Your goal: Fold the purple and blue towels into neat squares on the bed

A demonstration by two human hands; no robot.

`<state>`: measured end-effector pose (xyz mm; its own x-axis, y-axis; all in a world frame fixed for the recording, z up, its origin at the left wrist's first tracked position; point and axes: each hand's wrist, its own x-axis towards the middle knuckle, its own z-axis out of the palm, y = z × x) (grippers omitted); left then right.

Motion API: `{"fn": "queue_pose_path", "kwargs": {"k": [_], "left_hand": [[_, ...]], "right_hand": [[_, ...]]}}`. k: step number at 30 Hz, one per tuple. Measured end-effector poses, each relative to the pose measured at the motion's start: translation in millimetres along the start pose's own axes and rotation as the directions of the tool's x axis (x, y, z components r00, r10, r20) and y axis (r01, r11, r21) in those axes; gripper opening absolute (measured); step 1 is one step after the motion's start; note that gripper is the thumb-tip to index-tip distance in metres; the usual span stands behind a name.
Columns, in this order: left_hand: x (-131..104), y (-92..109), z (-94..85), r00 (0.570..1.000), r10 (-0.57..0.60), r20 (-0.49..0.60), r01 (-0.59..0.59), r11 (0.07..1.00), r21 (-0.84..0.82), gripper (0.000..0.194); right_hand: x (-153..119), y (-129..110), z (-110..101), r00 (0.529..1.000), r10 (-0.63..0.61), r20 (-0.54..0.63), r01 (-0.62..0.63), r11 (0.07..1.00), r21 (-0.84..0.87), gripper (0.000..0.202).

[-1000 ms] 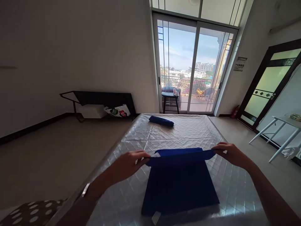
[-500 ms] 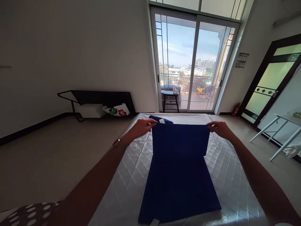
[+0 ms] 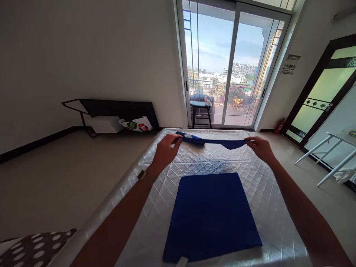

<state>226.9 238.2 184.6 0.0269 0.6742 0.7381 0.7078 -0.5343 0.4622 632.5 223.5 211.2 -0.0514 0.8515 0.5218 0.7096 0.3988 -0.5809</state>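
Observation:
A piece of dark blue cloth (image 3: 234, 143) is stretched between my two hands, held up by its corners and seen nearly edge-on. My left hand (image 3: 167, 147) pinches its left corner between thumb and fingers. At the opposite corner, my right hand (image 3: 260, 149) has the same kind of pinch. Below lies a flat blue square of cloth (image 3: 213, 217) on the silver quilted mattress (image 3: 150, 218), with a white tag at its near edge. Just behind the held cloth, beside my left hand, is a folded blue bundle (image 3: 197, 139), partly covered.
A black bench-like frame (image 3: 119, 111) stands by the left wall with a white box (image 3: 104, 124) and a printed bag (image 3: 137, 124). Beyond the mattress are sliding glass doors and a stool (image 3: 200, 105). A pale table (image 3: 340, 138) stands at right.
The held cloth has gone from hanging down to nearly edge-on, leaving mattress visible between it and the flat square. Both hands keep their corners. The view has tilted slightly downward.

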Motion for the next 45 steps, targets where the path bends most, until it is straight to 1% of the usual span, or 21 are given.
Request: {"fn": "queue_pose_path", "kwargs": {"k": [1, 2, 3, 5, 6, 8, 10, 12, 14, 16, 17, 19, 21, 24, 28, 30, 35, 38, 40, 42, 45], "left_hand": [[-27, -6, 5.3, 0.999, 0.001, 0.041, -0.001, 1.000, 0.004, 0.026], [-54, -12, 11.4, 0.992, -0.004, 0.123, 0.000, 1.000, 0.029, 0.027], [-81, -18, 17.6, 0.974, -0.031, 0.223, 0.018, 0.998, 0.063, 0.028], [-128, -27, 27.6, 0.915, -0.090, 0.393, 0.042, 0.991, 0.129, 0.028], [-148, -29, 30.1, 0.894, -0.108, 0.435, 0.041, 0.986, 0.161, 0.028], [-179, -26, 28.9, 0.882, -0.114, 0.457, 0.020, 0.978, 0.206, 0.028], [-201, -11, 20.9, 0.877, -0.089, 0.472, -0.020, 0.975, 0.221, 0.026], [-219, 9, 10.3, 0.833, -0.049, 0.551, -0.085, 0.973, 0.215, 0.024], [-235, 29, 1.1, 0.771, -0.008, 0.636, -0.171, 0.961, 0.219, 0.030], [-247, 43, -5.6, 0.741, 0.020, 0.672, -0.252, 0.935, 0.250, 0.032], [-251, 48, -8.5, 0.743, 0.027, 0.669, -0.281, 0.920, 0.274, 0.028], [-255, 53, -15.6, 0.764, 0.053, 0.643, -0.323, 0.894, 0.310, 0.026], [-255, 57, -26.0, 0.788, 0.129, 0.602, -0.378, 0.873, 0.308, 0.031], [-252, 63, -47.5, 0.805, 0.277, 0.524, -0.478, 0.826, 0.299, 0.030], [-260, 67, -74.6, 0.787, 0.372, 0.493, -0.555, 0.775, 0.302, 0.031], [-270, 67, -83.2, 0.766, 0.368, 0.528, -0.557, 0.789, 0.258, 0.032], [-287, 68, -93.6, 0.731, 0.242, 0.638, -0.452, 0.872, 0.188, 0.030], [-281, 72, -93.3, 0.733, 0.205, 0.648, -0.390, 0.908, 0.154, 0.024], [-266, 70, -87.1, 0.743, 0.226, 0.630, -0.374, 0.920, 0.112, 0.024], [-241, 60, -72.9, 0.754, 0.255, 0.605, -0.382, 0.920, 0.088, 0.026], [-192, 35, -36.5, 0.766, 0.222, 0.603, -0.353, 0.930, 0.106, 0.026]], "right_hand": [[-17, 10, 12, 0.999, 0.023, 0.045, -0.024, 1.000, 0.014, 0.021], [-35, 19, 25, 0.994, 0.051, 0.096, -0.055, 0.998, 0.029, 0.020], [-53, 27, 38, 0.986, 0.084, 0.147, -0.091, 0.995, 0.041, 0.020], [-87, 40, 62, 0.959, 0.133, 0.249, -0.144, 0.989, 0.026, 0.022], [-103, 43, 70, 0.949, 0.146, 0.280, -0.153, 0.988, 0.001, 0.022], [-135, 44, 77, 0.945, 0.151, 0.292, -0.138, 0.988, -0.064, 0.021], [-166, 40, 71, 0.946, 0.141, 0.292, -0.114, 0.988, -0.109, 0.021], [-199, 32, 57, 0.918, 0.142, 0.369, -0.109, 0.988, -0.109, 0.022], [-232, 25, 39, 0.847, 0.154, 0.508, -0.127, 0.988, -0.087, 0.020], [-260, 18, 25, 0.774, 0.168, 0.610, -0.147, 0.985, -0.085, 0.017], [-271, 15, 19, 0.754, 0.180, 0.632, -0.153, 0.983, -0.098, 0.015], [-287, 10, 12, 0.746, 0.198, 0.636, -0.146, 0.980, -0.135, 0.014], [-295, 5, 9, 0.770, 0.185, 0.611, -0.113, 0.982, -0.155, 0.018], [-300, 0, 7, 0.818, 0.102, 0.567, -0.026, 0.990, -0.140, 0.023], [-305, 0, 7, 0.858, 0.030, 0.513, 0.044, 0.990, -0.132, 0.023], [-306, 2, 7, 0.871, 0.030, 0.491, 0.043, 0.990, -0.136, 0.025], [-307, 3, 8, 0.872, 0.056, 0.486, 0.016, 0.990, -0.142, 0.027], [-302, 5, 7, 0.853, 0.044, 0.519, 0.028, 0.991, -0.130, 0.027], [-288, 8, 8, 0.832, 0.044, 0.552, 0.029, 0.992, -0.123, 0.030], [-262, 10, 12, 0.823, 0.055, 0.565, 0.024, 0.991, -0.132, 0.031], [-206, 12, 26, 0.853, 0.090, 0.513, 0.023, 0.978, -0.209, 0.027]]}}
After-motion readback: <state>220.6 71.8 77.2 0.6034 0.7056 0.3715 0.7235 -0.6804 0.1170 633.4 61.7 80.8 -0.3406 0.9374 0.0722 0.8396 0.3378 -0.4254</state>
